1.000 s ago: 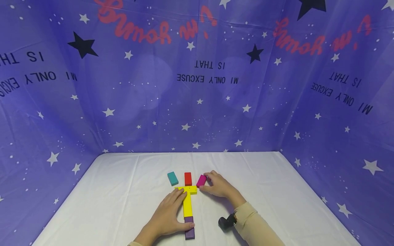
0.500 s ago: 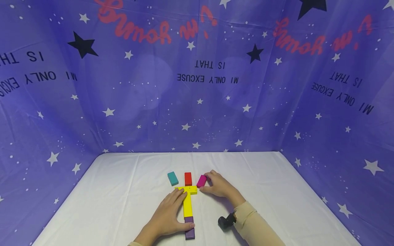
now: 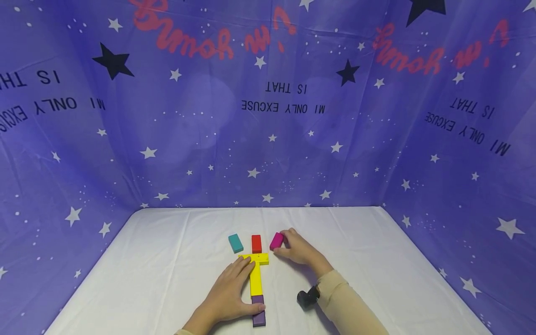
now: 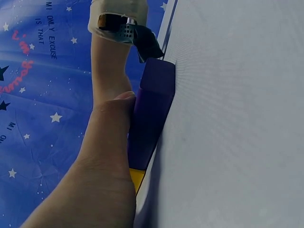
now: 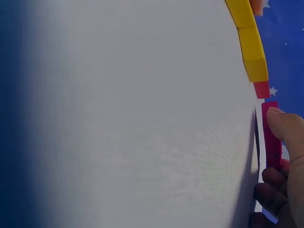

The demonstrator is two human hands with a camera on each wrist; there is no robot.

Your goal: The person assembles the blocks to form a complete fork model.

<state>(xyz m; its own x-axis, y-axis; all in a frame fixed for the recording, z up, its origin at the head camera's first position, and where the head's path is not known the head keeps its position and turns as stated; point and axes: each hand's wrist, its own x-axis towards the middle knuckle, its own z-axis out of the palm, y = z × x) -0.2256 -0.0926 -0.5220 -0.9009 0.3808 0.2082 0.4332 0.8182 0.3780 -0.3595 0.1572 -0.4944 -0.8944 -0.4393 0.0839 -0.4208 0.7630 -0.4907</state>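
Note:
My right hand [image 3: 300,246] pinches a magenta block [image 3: 276,241] between thumb and fingers, right of a red block [image 3: 256,244]. In the right wrist view the thumb lies on the face of the magenta block [image 5: 271,135], with curled fingers at its far end. My left hand [image 3: 228,291] lies along a T of yellow and purple blocks. Its fingertips touch the yellow crosspiece [image 3: 261,258] and its thumb rests on the purple block [image 3: 258,317]. A long yellow piece [image 3: 255,280] joins the two. In the left wrist view, the thumb tip sits against the side of the purple block [image 4: 151,109].
A teal block [image 3: 236,243] lies at a slant left of the red one. The white-covered table [image 3: 138,279] carries everything. Purple star-printed cloth [image 3: 268,139] hangs behind and at both sides. A black wrist camera [image 3: 307,298] sticks out from the right sleeve.
The right hand has shifted the magenta block slightly away from me and to the right, off the end of the yellow crosspiece. The left hand has stayed in place.

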